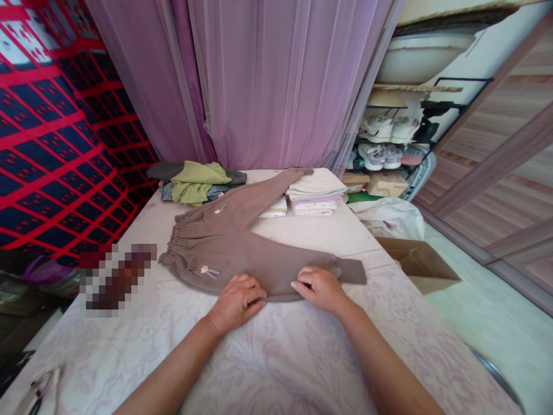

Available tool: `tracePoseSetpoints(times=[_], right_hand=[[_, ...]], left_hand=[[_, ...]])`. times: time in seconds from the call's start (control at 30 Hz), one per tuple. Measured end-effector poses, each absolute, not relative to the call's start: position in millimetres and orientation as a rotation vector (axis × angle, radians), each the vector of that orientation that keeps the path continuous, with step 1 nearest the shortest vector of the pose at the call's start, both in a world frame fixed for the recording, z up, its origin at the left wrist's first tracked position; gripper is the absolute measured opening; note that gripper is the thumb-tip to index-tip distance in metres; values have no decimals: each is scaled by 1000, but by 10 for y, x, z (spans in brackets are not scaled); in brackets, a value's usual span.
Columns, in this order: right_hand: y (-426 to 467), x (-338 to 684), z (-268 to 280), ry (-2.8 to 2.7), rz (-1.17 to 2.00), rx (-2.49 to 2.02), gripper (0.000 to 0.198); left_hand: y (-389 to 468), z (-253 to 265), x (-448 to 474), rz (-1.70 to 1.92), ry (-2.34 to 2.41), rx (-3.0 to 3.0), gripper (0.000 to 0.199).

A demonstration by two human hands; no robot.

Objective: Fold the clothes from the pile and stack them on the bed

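Observation:
Brown trousers (233, 242) lie spread on a table covered with a white and lilac floral cloth (276, 357). Their gathered waistband faces left, and the legs spread apart toward the right. Two small flower-and-ribbon trims sit near the pockets. At the near leg's edge, my left hand (237, 300) is closed, its thumb and fingers pinching the fabric. My right hand (322, 288) rests farther right on the same leg, fingers curled on the cloth near the cuff. The far leg's cuff reaches a stack of folded towels.
Folded white and pale towels (317, 193) stand at the back right. A green garment (199, 178) tops a clothes pile at the back left. Beyond the right edge are an open cardboard box (419, 262) and a shoe rack (384, 138). A pixelated patch covers something at left.

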State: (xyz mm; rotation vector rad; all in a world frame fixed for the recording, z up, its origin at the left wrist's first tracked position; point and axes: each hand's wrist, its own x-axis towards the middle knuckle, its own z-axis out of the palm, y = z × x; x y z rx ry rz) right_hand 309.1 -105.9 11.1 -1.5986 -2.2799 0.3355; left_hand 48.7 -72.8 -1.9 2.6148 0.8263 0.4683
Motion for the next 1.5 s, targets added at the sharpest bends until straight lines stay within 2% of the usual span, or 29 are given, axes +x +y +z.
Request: tracePoseSetpoints(times=[0.13, 0.33, 0.43, 0.53, 0.73, 0.83, 1.0, 1.07, 1.17, 1.5], right_hand=[[-868, 3008, 232, -2093, 261, -1831, 26], [-681, 2879, -31, -2280, 134, -1894, 54], [-684, 2880, -216, -2345, 108, -1966, 57], [-686, 2899, -294, -2362, 76, -1988, 57], [-677, 2893, -312, -2367, 7, -2040, 56], [-676, 2901, -348, -2359, -35, -2047, 56], [-674, 2923, -390, -2348, -76, -2005, 54], [-675, 2924, -387, -2349, -80, -2008, 54], [-674, 2923, -378, -2344, -97, -2010, 54], [-668, 2936, -375, -2355, -117, -1988, 54]], left_hand=[[-728, -47, 460, 504, 778, 2616, 22], [-789, -17, 468, 516, 811, 2583, 31], [-762, 2, 371, 535, 885, 2556, 35], [-642, -13, 128, 536, 1199, 2557, 37], [-408, -177, -443, 316, 1891, 2373, 57], [-404, -212, -579, 378, 1901, 2326, 53], [-326, 12, -839, 740, 2086, 2083, 37], [-234, 128, -991, 700, 2253, 1843, 36], [-76, 216, -1170, 552, 2255, 1546, 37], [142, 200, -1236, 438, 2013, 1358, 27]])
